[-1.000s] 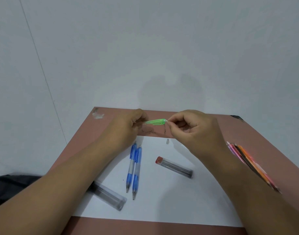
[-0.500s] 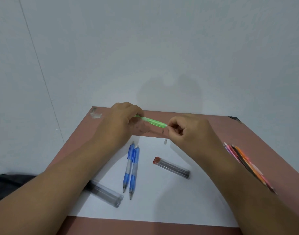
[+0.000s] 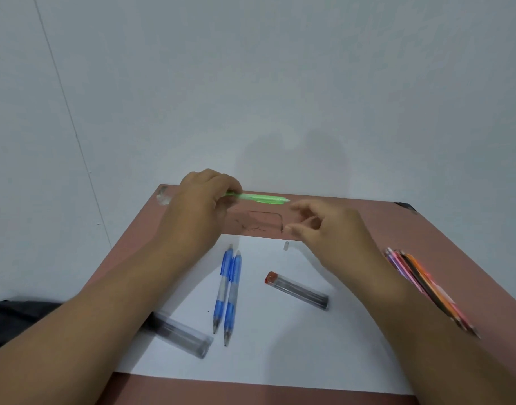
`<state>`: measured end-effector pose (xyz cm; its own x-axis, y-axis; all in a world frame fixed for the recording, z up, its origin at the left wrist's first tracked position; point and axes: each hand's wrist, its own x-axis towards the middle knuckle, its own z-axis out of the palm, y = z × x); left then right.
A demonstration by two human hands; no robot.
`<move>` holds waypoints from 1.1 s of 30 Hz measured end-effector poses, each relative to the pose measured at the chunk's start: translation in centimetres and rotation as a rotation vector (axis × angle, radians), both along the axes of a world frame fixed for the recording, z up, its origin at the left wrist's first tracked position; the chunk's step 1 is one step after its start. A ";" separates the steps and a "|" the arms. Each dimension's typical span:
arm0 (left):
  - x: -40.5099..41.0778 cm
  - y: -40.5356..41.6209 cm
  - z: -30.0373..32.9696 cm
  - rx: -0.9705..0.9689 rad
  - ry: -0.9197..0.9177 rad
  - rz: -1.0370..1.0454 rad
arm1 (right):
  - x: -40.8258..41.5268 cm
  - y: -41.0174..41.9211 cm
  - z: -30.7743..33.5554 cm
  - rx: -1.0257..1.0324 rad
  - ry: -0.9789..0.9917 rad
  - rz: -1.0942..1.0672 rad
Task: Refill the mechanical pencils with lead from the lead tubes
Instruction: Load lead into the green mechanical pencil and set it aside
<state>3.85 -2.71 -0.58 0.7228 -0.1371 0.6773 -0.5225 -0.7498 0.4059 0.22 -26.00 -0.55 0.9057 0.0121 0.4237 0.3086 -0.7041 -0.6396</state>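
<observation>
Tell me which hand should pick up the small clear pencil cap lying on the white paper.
Right. The right hand holds nothing, fingers loosely curled, and hovers just beside the small clear cap. The left hand grips the green mechanical pencil and sits farther off.

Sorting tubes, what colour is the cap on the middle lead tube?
Red cap, on the lead tube, head view.

Coloured pencils (image 3: 426, 283) on brown table (image 3: 444, 229)
</observation>
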 end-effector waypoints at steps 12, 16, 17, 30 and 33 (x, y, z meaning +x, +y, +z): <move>0.1 -0.2 0.0 -0.003 0.084 0.044 | 0.1 0.5 -0.6 0.123 -0.031 0.002; -0.1 -0.3 0.2 -0.001 0.097 0.037 | -0.7 0.8 0.5 0.411 -0.131 0.052; -0.1 -0.3 0.2 0.004 0.102 0.035 | -0.8 0.8 0.5 0.421 -0.138 0.052; -0.4 -0.3 0.3 -0.024 0.106 -0.012 | -1.1 1.1 0.9 0.433 -0.129 0.024; -0.4 -0.4 0.2 -0.029 0.093 -0.020 | -1.1 1.0 0.9 0.447 -0.119 0.022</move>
